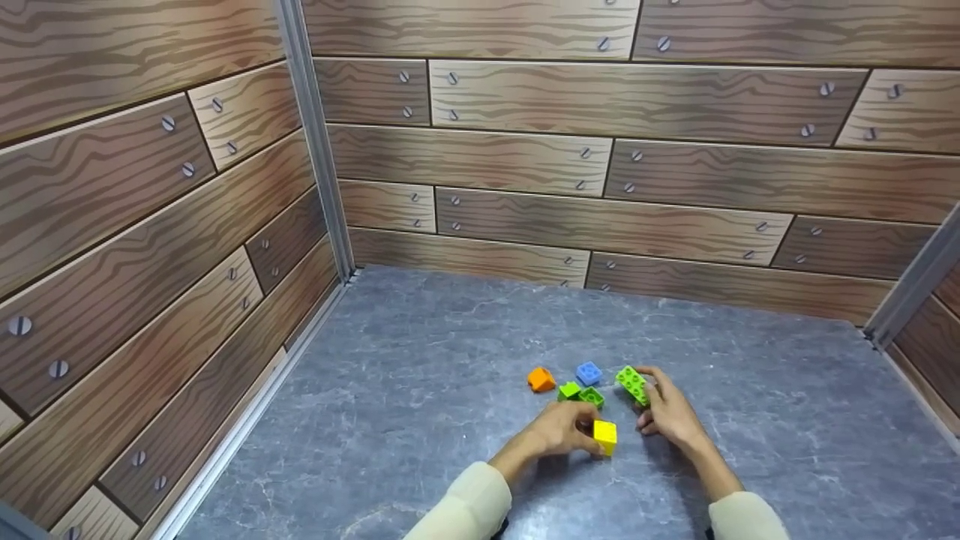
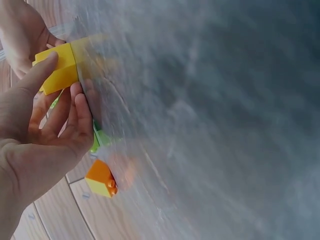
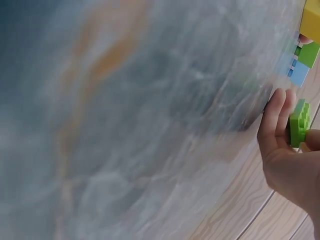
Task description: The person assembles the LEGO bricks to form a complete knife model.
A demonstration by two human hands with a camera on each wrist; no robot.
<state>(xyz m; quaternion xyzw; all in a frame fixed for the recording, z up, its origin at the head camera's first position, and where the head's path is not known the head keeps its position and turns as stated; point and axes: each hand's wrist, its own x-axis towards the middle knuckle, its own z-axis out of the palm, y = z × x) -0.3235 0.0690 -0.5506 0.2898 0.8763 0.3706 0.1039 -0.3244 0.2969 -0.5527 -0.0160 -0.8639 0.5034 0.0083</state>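
Near the front of the tabletop, my left hand (image 1: 556, 430) grips a yellow toy building block (image 1: 604, 436). Its thumb lies along one side of the block (image 2: 62, 67), which sits right at the table surface in the left wrist view. To the right, my right hand (image 1: 677, 417) pinches a long light-green toy brick (image 1: 631, 385) between thumb and fingers. That brick is tilted, its studs facing the head camera. In the right wrist view, the green brick (image 3: 300, 123) shows edge-on between the fingers, apart from the yellow block.
Just beyond the left hand lie two small green bricks, one (image 1: 568, 390) beside the other (image 1: 592, 397). A blue brick (image 1: 589, 373) and an orange brick (image 1: 540, 379) are behind them. Wood-patterned walls (image 1: 517, 157) with metal corner posts (image 1: 319, 142) enclose the grey marbled tabletop (image 1: 390, 360).
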